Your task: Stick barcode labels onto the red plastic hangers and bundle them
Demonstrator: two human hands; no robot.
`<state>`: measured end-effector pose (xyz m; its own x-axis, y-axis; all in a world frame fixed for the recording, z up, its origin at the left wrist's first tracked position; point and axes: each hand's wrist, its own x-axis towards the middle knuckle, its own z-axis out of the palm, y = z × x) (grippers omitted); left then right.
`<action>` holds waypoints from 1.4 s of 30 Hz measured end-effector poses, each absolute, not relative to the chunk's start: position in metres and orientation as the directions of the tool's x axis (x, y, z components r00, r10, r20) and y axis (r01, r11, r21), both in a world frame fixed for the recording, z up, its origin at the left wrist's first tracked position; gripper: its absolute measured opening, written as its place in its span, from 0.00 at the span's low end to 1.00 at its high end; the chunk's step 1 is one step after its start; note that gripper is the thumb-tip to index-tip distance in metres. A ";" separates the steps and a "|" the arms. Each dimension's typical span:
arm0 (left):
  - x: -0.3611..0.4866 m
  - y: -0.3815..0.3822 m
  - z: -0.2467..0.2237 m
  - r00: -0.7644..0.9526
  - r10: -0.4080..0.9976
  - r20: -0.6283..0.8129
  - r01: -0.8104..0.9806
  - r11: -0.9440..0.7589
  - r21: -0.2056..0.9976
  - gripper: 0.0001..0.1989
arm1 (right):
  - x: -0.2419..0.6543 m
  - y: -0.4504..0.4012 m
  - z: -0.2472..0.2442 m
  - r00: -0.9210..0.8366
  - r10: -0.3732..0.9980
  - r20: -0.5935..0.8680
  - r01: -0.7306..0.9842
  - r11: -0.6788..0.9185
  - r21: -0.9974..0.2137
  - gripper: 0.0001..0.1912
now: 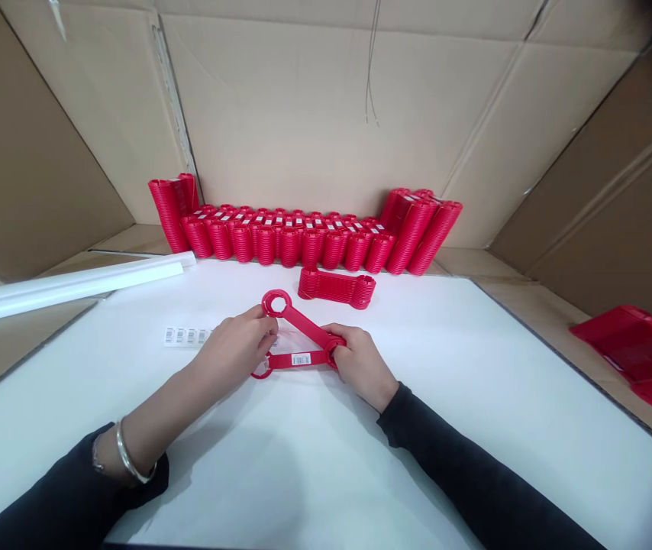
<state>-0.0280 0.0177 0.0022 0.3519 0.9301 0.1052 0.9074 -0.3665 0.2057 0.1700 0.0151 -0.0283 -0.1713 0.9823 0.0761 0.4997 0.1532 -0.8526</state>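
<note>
Two flat red plastic strips with a ring at each end are in my hands, spread in a V. My right hand (363,363) is closed on their overlapping right ends. My left hand (240,340) has its fingers pinched at the left end of the upper strip (308,328). The lower strip (280,360) bears a white barcode label (301,359), and its left ring lies just below my left fingers. Partly hidden behind my left hand is a sheet of barcode stickers (185,337) on the white table. Just beyond my hands lies a short stack of the same red strips (337,286).
Many bundled red stacks (288,244) line the back of the white tabletop (452,428), with taller ones at both ends. White tubes or rolls (85,283) lie at left. More red pieces (640,359) sit at right. Cardboard walls (314,114) enclose the table.
</note>
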 end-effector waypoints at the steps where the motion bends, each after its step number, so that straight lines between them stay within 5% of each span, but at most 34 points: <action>1: -0.028 0.018 0.003 0.361 0.926 0.110 0.895 -0.378 0.236 0.12 | 0.170 0.016 -0.029 -0.169 0.983 0.078 0.502 0.154 -0.851 0.24; 9: -0.017 0.013 0.015 0.255 0.965 0.061 0.596 -0.207 0.776 0.11 | 0.167 0.016 -0.026 -0.146 0.982 0.117 0.498 0.175 -0.849 0.26; 13: -0.007 0.010 0.012 0.221 0.975 0.007 0.391 -0.095 0.916 0.13 | 0.163 0.012 -0.024 -0.164 0.978 0.126 0.483 0.191 -0.855 0.25; 35: -0.005 0.011 0.007 0.150 0.987 -0.054 0.370 -0.006 0.929 0.13 | 0.160 0.006 -0.021 -0.198 0.971 0.131 0.482 0.212 -0.850 0.26; 39: -0.004 0.008 0.003 0.180 0.982 0.066 0.453 -0.142 0.880 0.13 | 0.159 0.006 -0.020 -0.212 0.966 0.146 0.474 0.232 -0.849 0.26; 42: -0.002 0.005 0.001 0.192 0.956 0.222 0.655 -0.293 0.697 0.12 | 0.158 0.006 -0.021 -0.224 0.960 0.166 0.460 0.255 -0.851 0.25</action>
